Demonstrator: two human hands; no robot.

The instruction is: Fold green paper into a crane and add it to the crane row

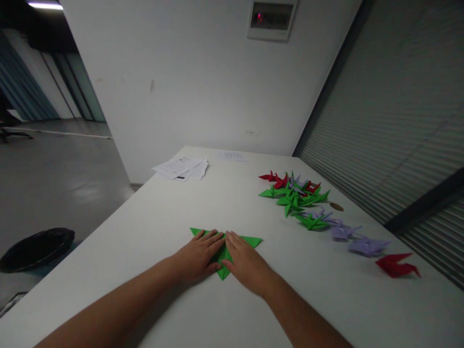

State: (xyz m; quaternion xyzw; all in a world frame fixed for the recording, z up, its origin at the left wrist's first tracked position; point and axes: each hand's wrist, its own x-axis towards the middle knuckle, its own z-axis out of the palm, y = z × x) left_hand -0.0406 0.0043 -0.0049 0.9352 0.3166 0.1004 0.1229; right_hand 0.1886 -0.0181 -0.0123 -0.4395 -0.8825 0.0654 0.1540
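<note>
A sheet of green origami paper [224, 271], folded into a triangle, lies on the white table with one corner pointing toward me. My left hand [201, 253] rests flat across its left half, fingers stretched out. On the right half lies my right hand [246, 261], also flat, with its fingers together and extended. Both sets of fingertips come close to each other near the middle of the long far edge. Green corners stick out beyond each hand; much of the paper's centre is covered.
Folded paper cranes in green [290, 200], red [397, 266] and purple [369, 246] are spread along the table's right side. A small brown oval object [336, 206] lies among them. Printed sheets [181, 167] sit at the far left. A black-lined bin [36, 249] stands on the floor at left.
</note>
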